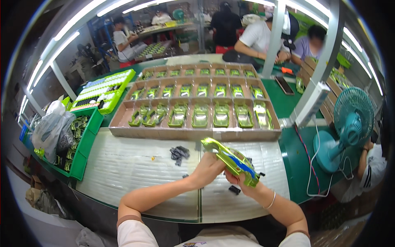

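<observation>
Shell (pixel 225 156), lime green with a blue strip inside, is up in the hands over the white mat (pixel 127 164), right of the mat's middle and short of the carton's (pixel 164 132) front edge. It is tilted, one end toward the carton, the other toward the near right corner of the bench (pixel 298 177).

Right hand (pixel 247 187) clamped on the lower end. Left hand (pixel 208 170) curled against the near side; pinching or only pressing, cannot tell, as the fingertips are hidden. The two sit close together.

Handling, my judgement: let the right hand be the steady one, gripping the solid end, and keep the left's pressure light and close to that support. The thin side rails look likely to flex if squeezed hard. Keep fingers off the blue strip. Working low over the mat seems wise; a slip then lands soft.

Black parts (pixel 179 154) lie heaped on the mat near the carton's front edge, a loose piece (pixel 234 189) nearer the bench's front edge. Keep wrists clear of both.
</observation>
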Tool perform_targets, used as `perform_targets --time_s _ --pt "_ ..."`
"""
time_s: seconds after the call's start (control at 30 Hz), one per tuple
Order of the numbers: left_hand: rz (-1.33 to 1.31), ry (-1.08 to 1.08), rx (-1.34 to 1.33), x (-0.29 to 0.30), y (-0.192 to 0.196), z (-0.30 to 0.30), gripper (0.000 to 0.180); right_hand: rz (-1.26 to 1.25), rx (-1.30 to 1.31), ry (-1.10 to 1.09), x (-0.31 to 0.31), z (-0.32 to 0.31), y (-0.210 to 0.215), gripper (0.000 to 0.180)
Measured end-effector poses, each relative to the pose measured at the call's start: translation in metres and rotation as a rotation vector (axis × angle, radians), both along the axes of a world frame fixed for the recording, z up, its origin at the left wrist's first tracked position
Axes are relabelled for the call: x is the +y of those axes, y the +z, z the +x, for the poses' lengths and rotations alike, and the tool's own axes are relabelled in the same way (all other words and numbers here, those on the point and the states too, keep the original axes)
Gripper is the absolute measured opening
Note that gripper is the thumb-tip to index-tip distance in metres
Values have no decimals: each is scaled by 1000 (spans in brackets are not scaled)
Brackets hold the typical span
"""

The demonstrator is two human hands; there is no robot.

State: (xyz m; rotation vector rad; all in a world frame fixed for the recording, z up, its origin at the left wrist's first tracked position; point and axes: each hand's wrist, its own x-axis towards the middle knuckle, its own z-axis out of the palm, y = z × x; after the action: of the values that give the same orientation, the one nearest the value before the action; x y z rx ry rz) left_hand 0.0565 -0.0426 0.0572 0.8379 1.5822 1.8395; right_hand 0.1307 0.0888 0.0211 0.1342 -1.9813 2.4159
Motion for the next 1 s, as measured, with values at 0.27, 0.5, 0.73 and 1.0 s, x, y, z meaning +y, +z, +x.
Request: perform_targets --time_s 0.27,0.5,0.73,1.0 --pt "-34 -14 -74 -1 -13 -13 36 8 23 -34 -3 -5 -12 32" --pt "-39 -103 -57 -4 -26 -19 16 -57 -44 -51 -5 -5 -7 33" --pt "14 -45 -26 -9 -8 -25 21 -180 61 197 4 -9 -2 39" --pt "-458 24 327 -26 28 -49 34 -251 -41 199 17 -9 26 65"
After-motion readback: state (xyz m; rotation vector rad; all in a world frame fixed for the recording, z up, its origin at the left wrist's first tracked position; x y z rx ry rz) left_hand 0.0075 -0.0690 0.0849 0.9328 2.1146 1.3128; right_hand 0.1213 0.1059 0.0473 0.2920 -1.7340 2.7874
